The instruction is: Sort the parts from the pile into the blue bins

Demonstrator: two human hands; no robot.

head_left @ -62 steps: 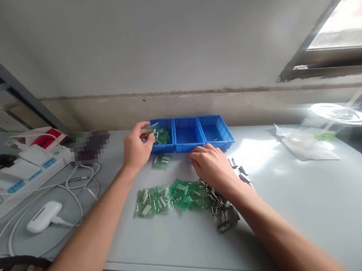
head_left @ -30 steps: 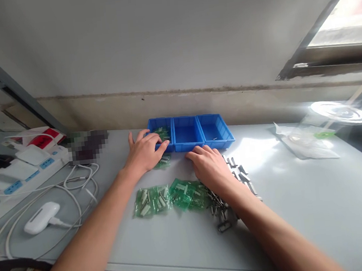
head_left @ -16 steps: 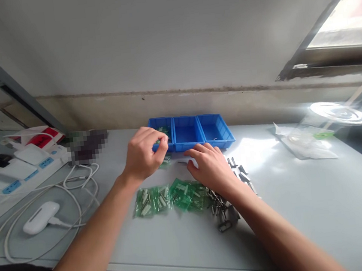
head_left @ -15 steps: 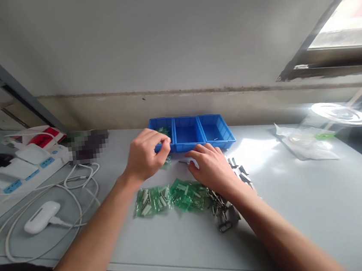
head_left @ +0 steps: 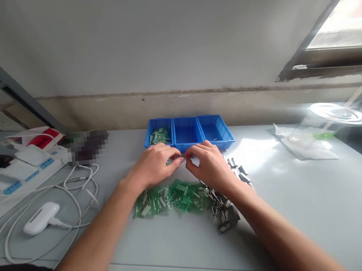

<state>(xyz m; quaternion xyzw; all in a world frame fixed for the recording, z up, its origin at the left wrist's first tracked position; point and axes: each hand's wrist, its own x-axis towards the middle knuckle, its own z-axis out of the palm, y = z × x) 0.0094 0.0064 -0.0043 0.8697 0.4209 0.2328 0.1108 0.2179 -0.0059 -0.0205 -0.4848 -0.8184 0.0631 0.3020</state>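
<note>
My left hand (head_left: 158, 166) and my right hand (head_left: 207, 167) meet fingertip to fingertip just in front of the blue bins (head_left: 188, 145). Each has thumb and forefinger pinched together; whatever lies between them is too small or hidden to make out. A bit of greenish plastic shows behind the left fingers. Below the hands lie clear green bags (head_left: 187, 194) with small metal parts inside. Beside them, partly under my right wrist, is a loose heap of metal parts (head_left: 221, 211). More green bags (head_left: 160, 136) fill the left bin.
The middle bin holds nothing visible; a small piece lies in the right bin. To the left are a power strip (head_left: 26, 175), white cables and a white charging case (head_left: 42, 218). A clear plastic bag (head_left: 304, 142) and a white reel (head_left: 338, 113) lie to the right.
My left hand has come down from the left bin to my right fingertips, uncovering the green bags in that bin. The thin metal piece by my right fingers is no longer visible.
</note>
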